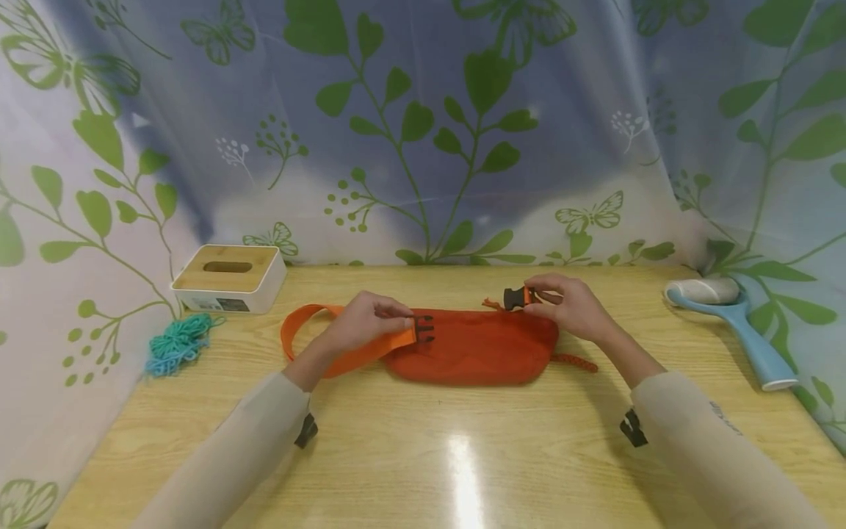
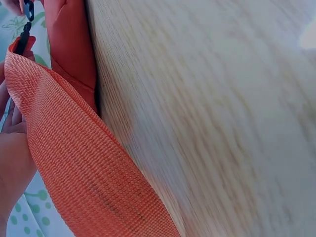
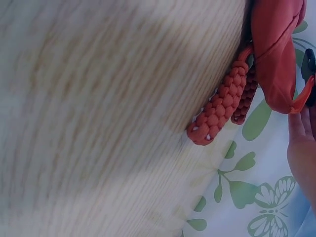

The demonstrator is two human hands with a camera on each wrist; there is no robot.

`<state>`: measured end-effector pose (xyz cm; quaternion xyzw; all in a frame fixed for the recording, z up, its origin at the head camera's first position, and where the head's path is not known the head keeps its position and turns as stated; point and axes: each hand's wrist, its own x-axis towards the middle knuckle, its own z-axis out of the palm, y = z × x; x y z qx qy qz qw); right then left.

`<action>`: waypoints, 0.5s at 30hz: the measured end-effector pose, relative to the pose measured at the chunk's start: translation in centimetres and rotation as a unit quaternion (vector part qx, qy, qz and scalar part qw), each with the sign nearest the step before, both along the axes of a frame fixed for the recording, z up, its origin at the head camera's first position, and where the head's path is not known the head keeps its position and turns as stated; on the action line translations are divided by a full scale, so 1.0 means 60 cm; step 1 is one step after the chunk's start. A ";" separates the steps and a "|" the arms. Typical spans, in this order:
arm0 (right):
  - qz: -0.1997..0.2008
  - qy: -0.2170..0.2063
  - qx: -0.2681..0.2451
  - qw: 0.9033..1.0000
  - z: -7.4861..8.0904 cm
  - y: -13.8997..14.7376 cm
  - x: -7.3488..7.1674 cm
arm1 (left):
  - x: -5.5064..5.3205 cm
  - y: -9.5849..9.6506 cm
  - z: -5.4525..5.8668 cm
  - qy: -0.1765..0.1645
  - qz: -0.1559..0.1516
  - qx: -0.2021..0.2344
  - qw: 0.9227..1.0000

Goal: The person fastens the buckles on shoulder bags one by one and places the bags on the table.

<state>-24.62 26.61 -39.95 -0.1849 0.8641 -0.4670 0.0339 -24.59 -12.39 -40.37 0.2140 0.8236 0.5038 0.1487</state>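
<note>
A red-orange waist bag (image 1: 482, 349) lies on the table between both hands. My left hand (image 1: 370, 319) pinches the end of its orange strap (image 1: 360, 356), right behind the black pronged buckle half (image 1: 425, 329). That strap loops back on the left and fills much of the left wrist view as woven webbing (image 2: 84, 148). At the bag's upper right corner, my right hand (image 1: 568, 303) holds the black socket half of the buckle (image 1: 513, 298) between thumb and fingers. The two buckle halves are apart. A braided red cord pull (image 3: 219, 106) hangs from the bag's right end.
At the back left stands a tissue box (image 1: 228, 275) with a wooden lid. Teal yarn (image 1: 178, 342) lies in front of it. A blue lint roller (image 1: 747, 330) rests at the right edge. A leaf-patterned curtain (image 1: 423, 132) hangs behind the table.
</note>
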 end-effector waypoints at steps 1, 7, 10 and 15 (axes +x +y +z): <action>0.001 0.001 -0.001 1.000 0.001 0.000 0.000 | -0.001 0.000 0.000 -0.001 0.001 -0.002 1.000; 0.003 0.004 -0.009 1.000 0.001 -0.002 0.002 | -0.007 0.005 0.002 -0.010 0.012 -0.006 1.000; 0.004 0.008 -0.011 1.000 0.000 -0.003 0.002 | -0.010 0.006 0.001 -0.010 0.010 -0.008 1.000; 0.005 0.005 -0.015 1.000 0.000 -0.004 0.004 | -0.013 0.009 0.001 -0.005 0.005 -0.013 1.000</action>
